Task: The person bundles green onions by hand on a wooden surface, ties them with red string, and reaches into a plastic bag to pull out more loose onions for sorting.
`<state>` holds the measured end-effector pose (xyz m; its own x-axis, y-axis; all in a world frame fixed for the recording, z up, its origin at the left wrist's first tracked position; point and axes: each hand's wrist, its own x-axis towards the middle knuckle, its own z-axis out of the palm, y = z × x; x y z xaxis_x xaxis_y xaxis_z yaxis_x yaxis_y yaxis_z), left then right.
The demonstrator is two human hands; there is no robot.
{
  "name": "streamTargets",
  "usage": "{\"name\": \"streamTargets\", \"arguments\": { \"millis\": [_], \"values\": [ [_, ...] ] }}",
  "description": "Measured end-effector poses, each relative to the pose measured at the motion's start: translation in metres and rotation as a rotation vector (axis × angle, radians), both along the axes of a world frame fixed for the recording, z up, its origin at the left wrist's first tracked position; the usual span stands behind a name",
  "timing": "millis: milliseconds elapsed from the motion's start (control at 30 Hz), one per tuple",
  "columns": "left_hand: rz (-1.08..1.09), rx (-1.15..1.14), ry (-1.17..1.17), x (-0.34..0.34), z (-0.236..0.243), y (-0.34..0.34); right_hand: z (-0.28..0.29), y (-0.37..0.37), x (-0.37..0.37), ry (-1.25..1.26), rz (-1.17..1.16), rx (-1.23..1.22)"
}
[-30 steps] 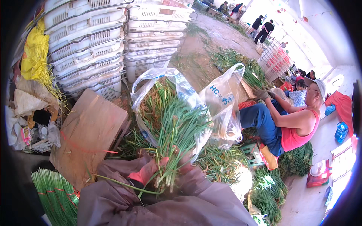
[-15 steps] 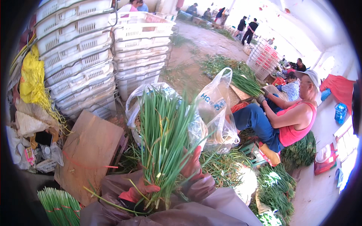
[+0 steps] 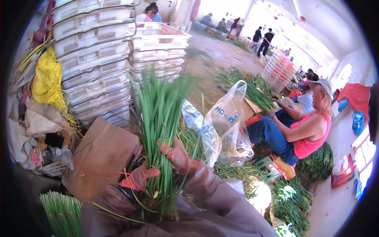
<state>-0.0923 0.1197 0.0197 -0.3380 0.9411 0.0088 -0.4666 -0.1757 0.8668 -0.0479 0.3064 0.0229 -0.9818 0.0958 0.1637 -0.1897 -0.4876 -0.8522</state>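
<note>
A tall bunch of green chives (image 3: 160, 114) stands upright over my lap, its tips blurred. My left hand (image 3: 139, 176), in a pinkish-red glove, holds the bunch low down on its left side, the thumb across the leaves. My right hand (image 3: 176, 155), gloved alike, grips the bunch a little higher from the right; some of its fingers are hidden behind the leaves. Loose yellowish stalks (image 3: 118, 213) stick out below my left hand. Under the bunch, a brown apron (image 3: 221, 201) covers my lap.
A brown board (image 3: 102, 158) leans at the left, near tied chive bundles (image 3: 61, 213). White crate stacks (image 3: 94, 59) rise behind. Plastic bags (image 3: 229, 118) stand ahead, right of the bunch. A seated co-worker (image 3: 304, 130) handles greens at the right, with chive heaps (image 3: 290, 201) nearby.
My right hand has moved up and left onto the bunch, fingers now around it. The left hand has risen slightly. The bunch has shifted left and looks narrower; the view has turned a little left.
</note>
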Motion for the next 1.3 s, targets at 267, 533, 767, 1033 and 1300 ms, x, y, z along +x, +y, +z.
{"name": "streamTargets", "arguments": {
  "millis": [267,533,767,1033,1300],
  "values": [
    [-0.111,0.145,-0.445,0.006,-0.027,-0.008,0.003,0.041,-0.016,-0.346,0.545,0.222],
    [-0.021,0.164,-0.547,-0.016,-0.094,-0.020,-0.072,0.000,0.023,-0.152,-0.134,-0.766],
    [-0.123,0.279,-0.483,-0.009,-0.054,-0.003,0.010,-0.018,-0.013,-0.349,-0.010,0.270],
    [0.153,0.186,-0.020,-0.079,0.007,-0.020,0.167,-0.107,-0.058,0.348,0.005,0.341],
    [0.358,0.193,0.018,-0.148,0.020,-0.029,0.125,-0.123,-0.116,0.812,0.169,0.302]
  ]
}}
